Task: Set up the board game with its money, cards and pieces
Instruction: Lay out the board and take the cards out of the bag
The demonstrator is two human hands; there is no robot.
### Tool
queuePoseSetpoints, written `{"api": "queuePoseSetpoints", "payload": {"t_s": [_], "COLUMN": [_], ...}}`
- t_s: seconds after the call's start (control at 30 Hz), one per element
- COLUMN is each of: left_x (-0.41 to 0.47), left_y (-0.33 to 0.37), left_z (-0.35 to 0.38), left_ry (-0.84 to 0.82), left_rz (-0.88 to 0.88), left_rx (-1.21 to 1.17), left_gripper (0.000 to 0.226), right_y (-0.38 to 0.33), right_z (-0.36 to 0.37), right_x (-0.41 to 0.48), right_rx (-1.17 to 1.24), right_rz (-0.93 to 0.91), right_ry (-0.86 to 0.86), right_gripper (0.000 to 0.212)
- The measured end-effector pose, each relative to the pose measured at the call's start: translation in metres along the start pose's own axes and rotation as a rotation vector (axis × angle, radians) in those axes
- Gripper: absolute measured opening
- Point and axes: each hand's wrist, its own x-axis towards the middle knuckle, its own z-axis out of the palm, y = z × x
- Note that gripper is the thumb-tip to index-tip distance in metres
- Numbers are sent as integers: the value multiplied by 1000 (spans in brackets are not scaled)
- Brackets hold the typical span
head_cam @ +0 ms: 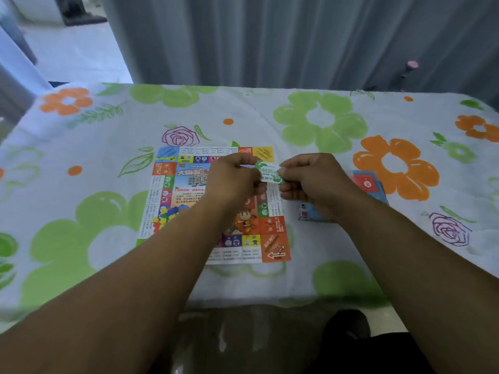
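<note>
We see both hands raised above the middle of the table, meeting over the right half of the game board (274,248). The left hand (232,176) has its fingers curled and pinches the left end of a small bundle of green-and-white play money (268,172). The right hand (310,182) pinches the right end of the same bundle between thumb and curled fingers. The bundle lies roughly level between the two hands, its printed face toward us. We cannot tell how many notes are in it.

The board is a thin, square printed sheet lying flat on the flowered tablecloth (321,122), a little left of the table's centre. Its border is made of coloured squares, with an orange corner bearing an arrow at the near right and a yellow corner at the far right. The left forearm crosses its near left part and hides much of the middle picture.

To the right of the board, under and behind the right wrist, we see a blue box (374,188) with a red panel on top. More blue card shows on the near left side of the wrist. We cannot tell whether that is part of the same box.

The cloth carries large green and orange flowers and purple outlined roses. A grey curtain (270,36) hangs behind the far edge of the table.
</note>
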Motion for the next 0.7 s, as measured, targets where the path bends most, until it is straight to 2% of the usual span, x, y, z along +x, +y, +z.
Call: {"api": "queuePoseSetpoints", "payload": {"t_s": [0.27, 0.43, 0.7], "left_x": [9, 19, 47], "left_y": [-6, -12, -17], "left_z": [-71, -106, -155], "left_ry": [127, 229, 352], "left_rz": [-31, -38, -158], "left_rx": [21, 72, 22], "left_gripper": [20, 15, 14], "right_y": [-6, -2, 9], "right_z": [73, 114, 185], "right_x": [10, 19, 41], "right_rx": [-56, -18, 50], "right_rz": [-11, -13, 71], "right_ry": [-80, -50, -39], "right_gripper": [9, 20, 4]}}
